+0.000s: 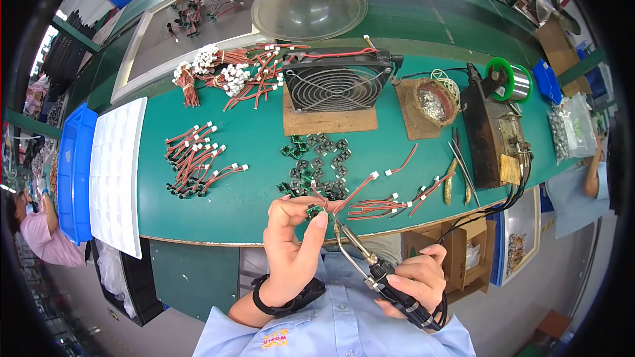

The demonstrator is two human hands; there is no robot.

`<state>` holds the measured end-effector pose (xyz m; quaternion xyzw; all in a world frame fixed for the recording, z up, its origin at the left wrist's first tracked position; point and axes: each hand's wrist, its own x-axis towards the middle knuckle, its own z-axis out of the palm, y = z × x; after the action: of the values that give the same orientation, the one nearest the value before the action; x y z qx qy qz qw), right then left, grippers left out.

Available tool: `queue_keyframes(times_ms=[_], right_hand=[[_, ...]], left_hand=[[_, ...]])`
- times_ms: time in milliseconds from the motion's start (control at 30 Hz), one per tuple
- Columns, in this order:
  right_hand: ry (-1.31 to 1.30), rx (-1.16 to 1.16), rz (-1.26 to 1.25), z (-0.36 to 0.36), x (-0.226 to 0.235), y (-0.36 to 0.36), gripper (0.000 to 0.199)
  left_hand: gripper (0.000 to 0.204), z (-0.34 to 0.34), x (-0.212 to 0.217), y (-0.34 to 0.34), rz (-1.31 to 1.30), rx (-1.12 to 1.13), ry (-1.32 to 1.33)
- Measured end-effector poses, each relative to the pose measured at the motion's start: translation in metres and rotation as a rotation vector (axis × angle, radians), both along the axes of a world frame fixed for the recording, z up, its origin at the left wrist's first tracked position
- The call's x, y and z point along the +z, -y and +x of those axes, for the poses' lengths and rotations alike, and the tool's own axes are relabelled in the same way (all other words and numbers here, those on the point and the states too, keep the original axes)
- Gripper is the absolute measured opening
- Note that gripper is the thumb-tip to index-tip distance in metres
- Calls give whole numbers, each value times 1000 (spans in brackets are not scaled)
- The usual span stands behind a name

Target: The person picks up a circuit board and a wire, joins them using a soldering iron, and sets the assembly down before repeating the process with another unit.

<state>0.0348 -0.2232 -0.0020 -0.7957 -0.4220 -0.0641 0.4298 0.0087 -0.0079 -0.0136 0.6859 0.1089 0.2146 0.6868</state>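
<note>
My left hand point(291, 241) pinches a small green circuit board point(313, 211) between thumb and fingers, just past the table's front edge. A red-and-black wire lead point(357, 193) with a white connector runs up and right from the board. In my right hand point(423, 279) is a black-handled soldering iron point(382, 271) with a thin metal feed tube alongside. Its tip meets the board's right side; exact contact is too small to tell. Beyond my left hand lie several small black and green boards point(317, 165). Loose wire leads point(370, 208) lie to the right, and wired boards point(192, 165) to the left.
A black fan point(337, 86) stands behind the boards. Farther right are a tip-cleaning dish point(433, 102), a soldering station point(489, 135), a solder spool point(510, 79) and tweezers point(463, 170). On the left are a white tray point(116, 172) and a blue bin point(74, 172). Cables trail from the station.
</note>
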Motion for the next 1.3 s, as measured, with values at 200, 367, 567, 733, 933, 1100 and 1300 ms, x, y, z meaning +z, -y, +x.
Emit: queue_keyframes(times_ms=[200,367,567,733,933,1100,1300], right_hand=[[-48,-11,20,3,11,2,41],[54,-310,297,20,-12,12,42],[38,-634,131,82,-35,-8,38],[138,-664,-85,85,-39,-10,37],[-74,-510,269,64,-50,7,27],[120,-519,-35,58,-33,10,22],[202,-287,-239,72,-32,7,35]], left_hand=[[9,1,4,0,-96,32,-18],[6,2,23,-10,-368,-30,-96],[7,-1,32,-11,-639,-161,-58],[9,-4,28,-18,-667,-165,-35],[18,-18,6,-71,-141,261,-205],[20,-28,-12,-111,524,548,-358],[19,-24,3,-93,793,647,-290]])
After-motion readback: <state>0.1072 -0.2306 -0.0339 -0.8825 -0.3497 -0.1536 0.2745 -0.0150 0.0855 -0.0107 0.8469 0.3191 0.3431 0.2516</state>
